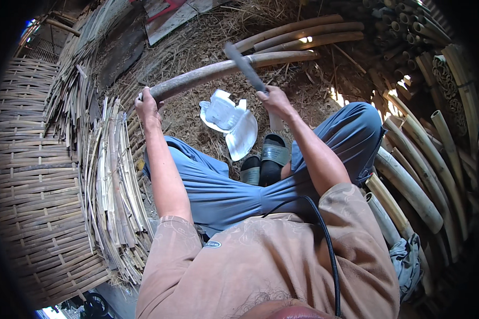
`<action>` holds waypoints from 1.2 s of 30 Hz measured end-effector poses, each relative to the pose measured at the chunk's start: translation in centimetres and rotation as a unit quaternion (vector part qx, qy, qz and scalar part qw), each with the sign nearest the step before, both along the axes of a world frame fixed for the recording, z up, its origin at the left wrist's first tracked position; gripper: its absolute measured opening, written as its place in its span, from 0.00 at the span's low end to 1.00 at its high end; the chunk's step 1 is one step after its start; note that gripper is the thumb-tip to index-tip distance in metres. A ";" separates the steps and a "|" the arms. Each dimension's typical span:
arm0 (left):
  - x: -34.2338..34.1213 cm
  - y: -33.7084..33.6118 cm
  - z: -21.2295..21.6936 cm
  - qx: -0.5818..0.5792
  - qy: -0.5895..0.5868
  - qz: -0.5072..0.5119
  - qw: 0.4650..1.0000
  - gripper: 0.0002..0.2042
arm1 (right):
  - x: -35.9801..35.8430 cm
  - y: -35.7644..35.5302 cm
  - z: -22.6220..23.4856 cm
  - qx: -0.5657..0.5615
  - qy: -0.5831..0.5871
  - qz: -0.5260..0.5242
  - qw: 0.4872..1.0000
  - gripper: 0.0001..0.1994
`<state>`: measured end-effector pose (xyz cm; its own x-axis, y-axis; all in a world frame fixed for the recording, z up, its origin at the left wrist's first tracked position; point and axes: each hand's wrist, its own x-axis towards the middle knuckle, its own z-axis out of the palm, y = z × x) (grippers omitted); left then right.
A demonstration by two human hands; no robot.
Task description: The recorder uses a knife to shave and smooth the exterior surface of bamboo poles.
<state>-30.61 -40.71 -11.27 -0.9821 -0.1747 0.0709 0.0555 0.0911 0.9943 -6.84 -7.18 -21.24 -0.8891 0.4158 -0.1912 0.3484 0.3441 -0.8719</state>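
My left hand [148, 106] grips the near left end of a long bamboo pole [197, 77], which slants away to the upper right. In my right hand [275, 102] is a large knife [244, 66], its handle inside my closed fingers. The dark blade points up and to the left, and it overlaps the pole near its middle; whether it touches the bamboo I cannot tell. Below the pole, between my hands, a white foam food box [229, 119] lies opened on the ground.
Several bamboo poles [303, 40] lie beyond the held one. Split strips [114, 181] and a woven bamboo panel [37, 186] are at my left. Thick bamboo lengths [409, 181] and a grey cloth [407, 266] are at my right. Shavings [186, 45] cover the ground.
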 end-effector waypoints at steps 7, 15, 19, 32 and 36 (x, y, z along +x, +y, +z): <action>1.2 0.2 0.4 -0.014 -0.048 0.029 0.998 0.24 | 0.1 1.7 0.0 0.070 -0.092 -0.202 0.972 0.19; -0.1 -0.2 0.1 0.051 -0.094 0.017 0.994 0.19 | 0.5 0.2 1.2 0.037 -0.034 -0.007 0.999 0.22; -0.2 -0.8 -0.2 0.116 -0.105 -0.028 0.987 0.14 | 0.7 1.7 1.0 0.055 -0.103 -0.171 0.978 0.22; 1.0 0.9 1.1 0.009 -0.012 0.065 0.998 0.22 | 1.2 3.6 -0.9 0.070 -0.067 -0.229 0.969 0.20; 1.0 1.1 1.2 0.014 0.011 0.078 0.997 0.22 | 0.7 2.2 0.0 0.021 -0.003 -0.033 0.999 0.18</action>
